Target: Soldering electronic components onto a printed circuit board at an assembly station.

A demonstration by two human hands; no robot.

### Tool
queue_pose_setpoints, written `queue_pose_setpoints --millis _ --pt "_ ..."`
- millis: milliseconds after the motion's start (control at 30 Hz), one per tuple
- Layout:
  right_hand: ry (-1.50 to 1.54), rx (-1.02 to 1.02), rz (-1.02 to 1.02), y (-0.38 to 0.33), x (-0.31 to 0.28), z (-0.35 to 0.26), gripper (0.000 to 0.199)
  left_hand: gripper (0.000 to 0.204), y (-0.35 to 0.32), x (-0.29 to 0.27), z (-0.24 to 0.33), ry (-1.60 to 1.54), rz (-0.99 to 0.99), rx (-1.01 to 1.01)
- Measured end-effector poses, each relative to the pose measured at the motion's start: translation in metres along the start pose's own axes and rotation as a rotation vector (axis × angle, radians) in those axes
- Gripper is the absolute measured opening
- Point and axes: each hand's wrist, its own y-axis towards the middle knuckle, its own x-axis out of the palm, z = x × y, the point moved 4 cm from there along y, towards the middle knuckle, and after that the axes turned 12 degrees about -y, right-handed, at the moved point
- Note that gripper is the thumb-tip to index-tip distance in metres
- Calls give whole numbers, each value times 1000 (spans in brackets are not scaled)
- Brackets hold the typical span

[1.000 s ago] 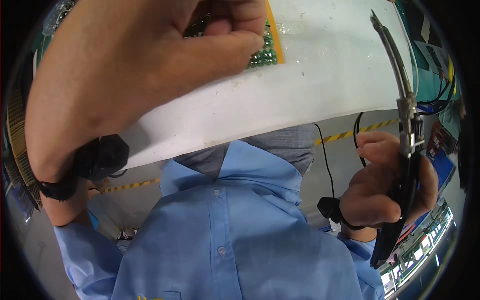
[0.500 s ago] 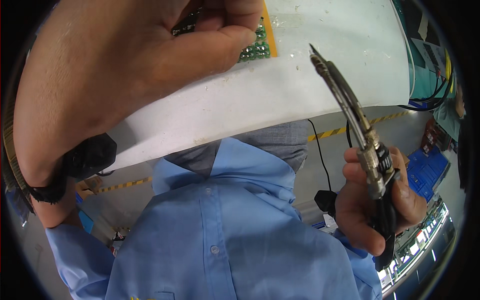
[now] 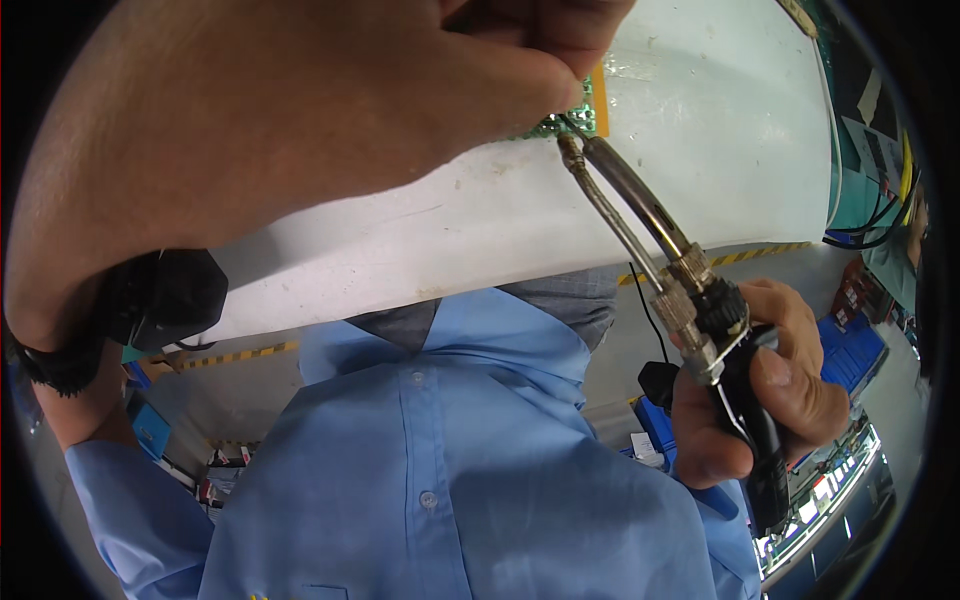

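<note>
A soldering iron with a thin metal side tube point(image 3: 640, 195) is gripped by its black handle in my right hand point(image 3: 795, 385), fingers wrapped round it. Its tip reaches the near edge of a green circuit board point(image 3: 589, 98) dotted with shiny solder points; whether it touches is too fine to tell. Along the board's right side runs a yellow-orange strip point(image 3: 602, 105). My left hand point(image 3: 430, 110) is over the board, covering most of it. Its thumb and fingers are pinched together close to the iron's tip, and what is between them is hidden.
The white-topped table point(image 3: 730, 140) ends in a near edge just before my body. A black strap and block point(image 3: 180, 300) are on my left wrist. Black cables point(image 3: 875, 225) hang past the table's right edge. Blue bins point(image 3: 850, 350) stand farther right, below table height.
My right hand has tilted and turned the iron, bringing its tip left from above bare table to the board. The left hand and the board appear shifted right in the picture.
</note>
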Motion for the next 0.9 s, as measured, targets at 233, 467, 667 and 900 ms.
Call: queue_pose_setpoints --millis 233,467,667,900 --pt "-75 -40 56 4 5 1 43 13 -13 7 -1 -2 39 22" --pt "-122 -83 -19 11 4 -3 47 14 -13 6 7 12 48 31" --pt "-179 -103 -4 10 9 0 48 14 -13 2 2 10 74 67" --pt "-175 -56 -19 10 3 -2 48 15 -32 0 6 33 173 129"
